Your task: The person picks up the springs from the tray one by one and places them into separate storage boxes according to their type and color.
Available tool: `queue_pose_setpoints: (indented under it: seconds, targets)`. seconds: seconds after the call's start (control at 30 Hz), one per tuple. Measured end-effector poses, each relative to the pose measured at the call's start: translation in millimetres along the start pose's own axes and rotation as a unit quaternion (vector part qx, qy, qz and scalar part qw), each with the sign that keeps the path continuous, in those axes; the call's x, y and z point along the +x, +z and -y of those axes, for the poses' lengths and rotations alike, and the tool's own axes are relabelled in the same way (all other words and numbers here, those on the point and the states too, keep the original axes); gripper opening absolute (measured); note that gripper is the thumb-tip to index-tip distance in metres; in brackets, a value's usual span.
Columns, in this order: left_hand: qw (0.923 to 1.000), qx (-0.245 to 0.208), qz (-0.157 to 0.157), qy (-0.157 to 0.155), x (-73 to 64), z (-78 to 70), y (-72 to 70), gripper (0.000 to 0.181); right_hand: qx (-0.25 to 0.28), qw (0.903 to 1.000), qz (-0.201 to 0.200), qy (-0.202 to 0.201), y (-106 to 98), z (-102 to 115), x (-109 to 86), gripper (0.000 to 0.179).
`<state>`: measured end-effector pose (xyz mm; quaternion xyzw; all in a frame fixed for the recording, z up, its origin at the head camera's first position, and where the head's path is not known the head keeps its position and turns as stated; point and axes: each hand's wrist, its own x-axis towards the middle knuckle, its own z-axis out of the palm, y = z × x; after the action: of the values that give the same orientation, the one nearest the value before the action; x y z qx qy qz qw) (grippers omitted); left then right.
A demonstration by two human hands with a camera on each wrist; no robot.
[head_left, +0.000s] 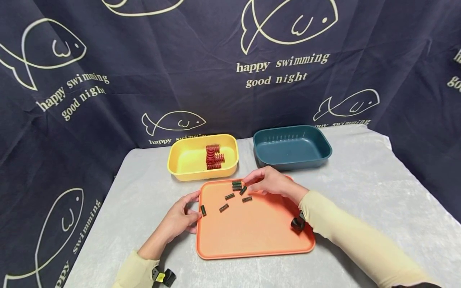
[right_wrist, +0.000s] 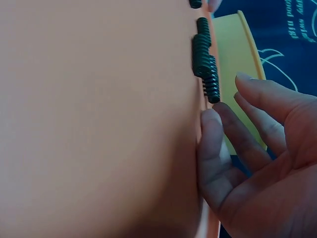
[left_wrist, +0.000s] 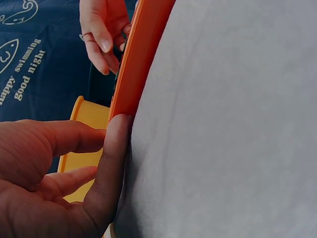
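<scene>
The shallow orange tray point(head_left: 255, 232), round-cornered, lies flat, its left rim touching the left grip point(head_left: 180, 214) and its far part beneath the right grip point(head_left: 271, 182). Small dark green coil springs lie on it: one spring point(head_left: 203, 211) just beside the left thumb, a slanted spring point(head_left: 243, 190) at the right fingertips, a cluster of springs point(head_left: 236, 185) side by side just beyond, and three loose springs point(head_left: 229, 196) between the two grips, well apart from the left.

Dark blue fabric backdrop point(head_left: 201, 80), white lettering point(head_left: 282, 63), "happy swimming" on upper line, "good night" directly below, inscription repeated across fabric
</scene>
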<state>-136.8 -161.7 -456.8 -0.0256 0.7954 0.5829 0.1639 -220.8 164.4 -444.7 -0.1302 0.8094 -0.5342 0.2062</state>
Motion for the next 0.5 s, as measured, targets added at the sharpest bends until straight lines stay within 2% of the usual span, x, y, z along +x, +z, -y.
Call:
queue_pose_setpoints:
  seconds: [0.2,0.37,0.5]
  targets:
    - [1.0,0.003,-0.001,-0.001,-0.1,-0.3,-0.3,0.073,-0.055,0.998,-0.018,-0.024,8,-1,3.9,0.025]
    - [1.0,0.0,0.001,0.0,-0.2,0.1,-0.5,0.073,-0.139,0.9872,-0.043,-0.066,12,-2,5.7,0.022]
    - [1.0,0.002,0.001,-0.001,0.0,0.4,-0.2,0.073,-0.169,0.9793,-0.051,-0.098,14,-2,5.9,0.02]
